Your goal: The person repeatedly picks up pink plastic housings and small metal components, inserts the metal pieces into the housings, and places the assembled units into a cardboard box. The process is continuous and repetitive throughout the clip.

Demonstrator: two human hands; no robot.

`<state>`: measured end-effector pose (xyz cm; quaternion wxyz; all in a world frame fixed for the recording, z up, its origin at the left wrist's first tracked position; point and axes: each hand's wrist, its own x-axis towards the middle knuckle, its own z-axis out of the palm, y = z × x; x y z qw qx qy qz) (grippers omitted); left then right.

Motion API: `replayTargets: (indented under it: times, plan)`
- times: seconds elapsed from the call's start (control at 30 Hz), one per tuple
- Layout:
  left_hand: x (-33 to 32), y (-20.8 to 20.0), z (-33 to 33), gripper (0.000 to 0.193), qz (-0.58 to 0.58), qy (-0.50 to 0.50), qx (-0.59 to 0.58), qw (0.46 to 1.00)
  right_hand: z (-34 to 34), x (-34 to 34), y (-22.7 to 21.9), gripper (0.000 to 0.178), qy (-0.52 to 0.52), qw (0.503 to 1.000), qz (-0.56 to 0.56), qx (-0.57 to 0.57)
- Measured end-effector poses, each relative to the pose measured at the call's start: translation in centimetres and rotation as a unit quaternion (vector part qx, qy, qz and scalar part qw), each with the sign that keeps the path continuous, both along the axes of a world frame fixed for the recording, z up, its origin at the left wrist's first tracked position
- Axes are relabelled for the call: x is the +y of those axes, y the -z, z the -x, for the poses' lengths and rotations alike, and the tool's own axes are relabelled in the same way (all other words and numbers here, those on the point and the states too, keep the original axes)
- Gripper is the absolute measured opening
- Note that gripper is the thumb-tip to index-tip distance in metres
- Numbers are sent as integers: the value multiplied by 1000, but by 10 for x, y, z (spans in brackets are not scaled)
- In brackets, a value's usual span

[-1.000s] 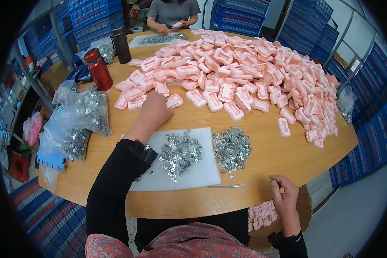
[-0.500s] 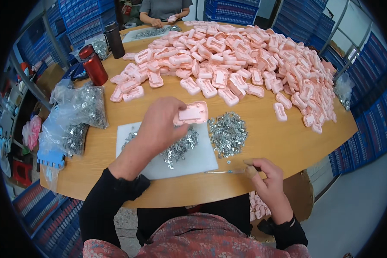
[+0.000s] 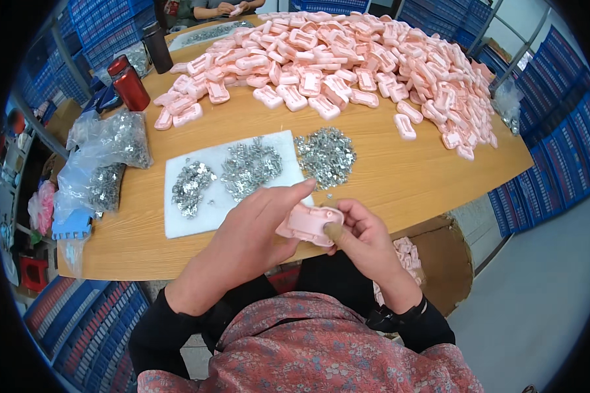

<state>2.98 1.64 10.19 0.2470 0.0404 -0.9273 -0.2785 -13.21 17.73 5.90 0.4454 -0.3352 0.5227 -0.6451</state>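
Note:
A pale pink plastic shell (image 3: 306,223), with its hollow inner side showing, is held in front of my body just off the table's near edge. My left hand (image 3: 255,226) grips its left end between thumb and fingers. The other end is in my right hand (image 3: 366,243), its tan-covered thumb pressing on the inside of the shell. Beyond my hands lies a white foam mat (image 3: 226,219) bearing two heaps of small silvery metal pieces (image 3: 251,169). To its right, another pile of metal pieces (image 3: 326,159) rests directly on the wood.
A big mound of pink shells (image 3: 347,59) covers the far side of the table (image 3: 426,190). Bags of metal pieces (image 3: 115,154), a red flask (image 3: 128,84) and a dark bottle (image 3: 156,47) stand left. A cardboard box (image 3: 442,268) sits below at right. Another person's hands (image 3: 229,9) work opposite.
My left hand has brought the pink shell down toward my body. My right hand has come up from the table edge and now holds it too. The thin stick beside it no longer shows.

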Motion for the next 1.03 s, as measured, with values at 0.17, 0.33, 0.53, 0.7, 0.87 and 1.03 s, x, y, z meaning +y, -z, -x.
replayTargets:
  times: [0.17, 0.33, 0.53, 0.7, 0.87, 1.03]
  plan:
    - [21, 22, -20, 84, -326, -16, 8, 945, -1, 11, 15, 33, -52, 991, -44, -115]
    - [26, 51, -17, 76, -595, 65, 43, 800, -17, -2, 16, 38, -100, 975, -74, -183]
    - [10, 58, -1, 51, -726, -4, 111, 679, 3, -4, 5, 27, -59, 986, -124, 99]
    - [-7, 75, 5, 41, -771, -68, 104, 624, 65, -6, 24, 14, 99, 892, -131, 422]
    - [-16, 82, 6, 43, -785, -50, 67, 613, 75, -33, 26, 16, 56, 843, -107, 524]
    - [-26, 93, 3, 50, -788, -41, 41, 614, 85, -54, 28, 12, 39, 792, -75, 605]
